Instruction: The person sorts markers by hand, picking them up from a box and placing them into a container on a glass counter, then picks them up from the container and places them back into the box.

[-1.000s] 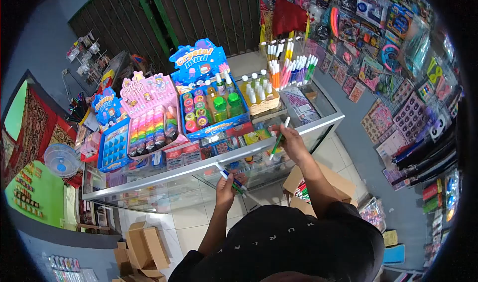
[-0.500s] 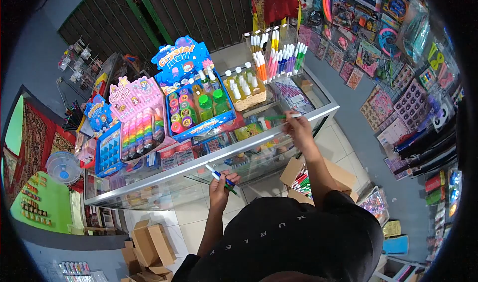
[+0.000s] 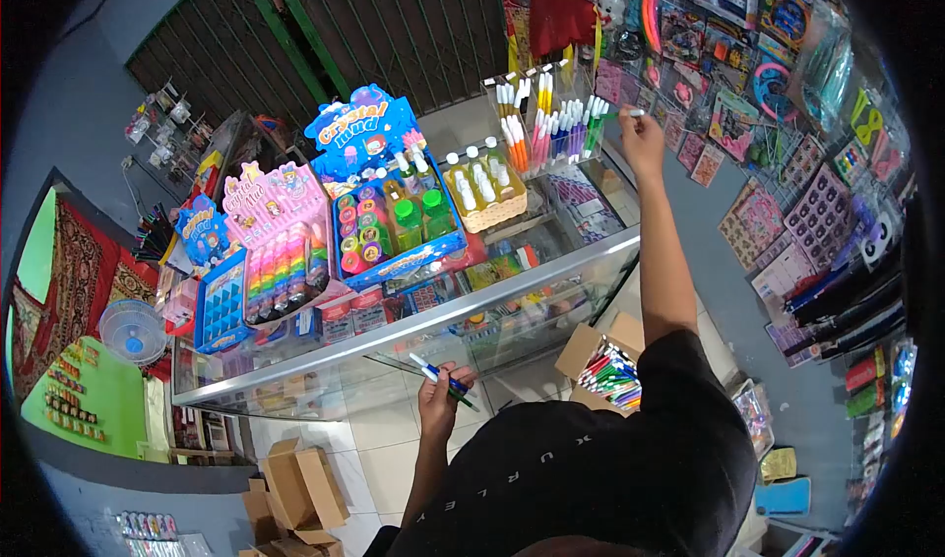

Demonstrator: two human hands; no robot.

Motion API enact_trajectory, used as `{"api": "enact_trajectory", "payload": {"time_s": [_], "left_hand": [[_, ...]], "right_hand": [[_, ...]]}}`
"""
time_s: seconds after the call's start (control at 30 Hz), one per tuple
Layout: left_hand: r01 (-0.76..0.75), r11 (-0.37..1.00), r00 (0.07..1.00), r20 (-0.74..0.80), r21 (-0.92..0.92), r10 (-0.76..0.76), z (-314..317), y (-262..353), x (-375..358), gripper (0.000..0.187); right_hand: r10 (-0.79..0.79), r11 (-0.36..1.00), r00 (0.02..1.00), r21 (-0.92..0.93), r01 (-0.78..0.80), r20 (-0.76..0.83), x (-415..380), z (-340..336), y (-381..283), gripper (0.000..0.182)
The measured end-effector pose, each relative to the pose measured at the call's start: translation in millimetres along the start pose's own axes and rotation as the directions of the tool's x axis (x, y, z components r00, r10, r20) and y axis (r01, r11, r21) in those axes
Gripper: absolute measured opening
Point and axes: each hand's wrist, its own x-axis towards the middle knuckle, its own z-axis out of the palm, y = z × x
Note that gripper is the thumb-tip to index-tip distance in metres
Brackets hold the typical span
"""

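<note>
My right hand (image 3: 644, 148) is raised beside the clear marker holder (image 3: 523, 153) at the counter's far right end. A marker with a white cap (image 3: 636, 113) is pinched in its fingers, its green barrel pointing toward the holder. Inside the holder, markers stand upright in colour groups, with the green markers (image 3: 594, 132) on the side nearest this hand. Lower down, in front of the counter, my left hand (image 3: 439, 387) is closed around blue and green markers (image 3: 430, 369); their exact number is hard to make out.
The glass counter (image 3: 413, 331) carries a blue Crystal Mud box (image 3: 399, 267), a pink Crystal Mud box (image 3: 285, 224) and a basket of small bottles (image 3: 484, 210). On the floor, a cardboard box (image 3: 576, 348) holds loose markers. Packaged toys (image 3: 733, 119) hang on the right wall.
My right hand has moved up and to the right with the green marker, from above the counter's front edge to beside the holder. My left hand has stayed nearly in place.
</note>
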Motion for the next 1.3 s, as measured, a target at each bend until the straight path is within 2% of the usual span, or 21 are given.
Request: {"api": "enact_trajectory", "payload": {"time_s": [0.07, 0.17, 0.27, 0.4, 0.5, 0.7, 0.8, 0.9, 0.97, 1.03, 1.1, 1.17, 1.2, 1.3], "left_hand": [[-0.004, 1.000, 1.000, -0.011, -0.021, 0.003, -4, -2, -4, 0.034], [-0.025, 0.999, 0.999, -0.033, -0.038, 0.023, -5, -1, -10, 0.034], [-0.027, 1.000, 0.996, -0.082, -0.010, 0.026, -4, 2, -17, 0.035], [-0.067, 0.996, 0.996, -0.061, -0.051, 0.064, -13, -5, -20, 0.037], [-0.066, 0.997, 0.996, -0.063, -0.049, 0.062, -13, -6, -22, 0.040], [-0.049, 0.999, 0.994, -0.096, -0.020, 0.047, -7, -3, -27, 0.037], [-0.038, 0.999, 0.994, -0.101, -0.022, 0.036, -8, -4, -28, 0.039], [-0.039, 0.999, 0.993, -0.110, -0.009, 0.038, -10, 2, -27, 0.042], [-0.074, 0.997, 0.995, -0.069, 0.000, 0.074, -9, 12, -17, 0.045], [-0.044, 0.993, 0.996, -0.067, 0.110, 0.052, 2, 35, -8, 0.048], [-0.026, 0.988, 0.999, -0.038, 0.150, 0.032, 16, 62, 1, 0.043], [-0.052, 0.986, 0.998, -0.018, 0.159, 0.056, 32, 82, 7, 0.036], [-0.082, 0.985, 0.995, -0.038, 0.153, 0.089, 37, 87, 11, 0.029], [-0.153, 0.975, 0.988, 0.012, 0.161, 0.153, 41, 90, 18, 0.025]], "right_hand": [[-0.102, 0.968, 0.994, -0.227, 0.109, 0.045, 17, 6, -6, 0.025], [0.042, 0.932, 0.977, -0.361, 0.038, 0.211, 44, 21, -3, 0.026], [-0.040, 0.919, 0.970, -0.371, 0.130, 0.240, 60, 31, -3, 0.031], [-0.131, 0.907, 0.945, -0.349, 0.236, 0.300, 76, 45, 4, 0.035], [-0.091, 0.854, 0.926, -0.449, 0.262, 0.366, 71, 46, -11, 0.026], [-0.166, 0.452, 0.872, -0.750, 0.483, 0.461, 48, 42, -14, 0.021], [-0.213, 0.495, 0.883, -0.732, 0.467, 0.419, 44, 38, -16, 0.024], [-0.338, 0.677, 0.898, -0.590, 0.440, 0.282, 33, 27, -37, 0.034], [-0.485, 0.725, 0.851, -0.451, 0.521, 0.203, 9, 25, -57, 0.037], [-0.508, 0.793, 0.835, -0.262, 0.550, 0.213, -29, 25, -78, 0.032], [-0.420, 0.875, 0.869, -0.139, 0.464, 0.261, -81, 25, -104, 0.026], [-0.332, 0.943, 0.871, 0.141, 0.301, 0.362, -129, 23, -102, 0.022], [-0.296, 0.953, 0.861, 0.185, 0.239, 0.413, -150, 26, -93, 0.021], [-0.183, 0.942, 0.834, 0.337, -0.004, 0.520, -216, 31, -75, 0.019]]}}
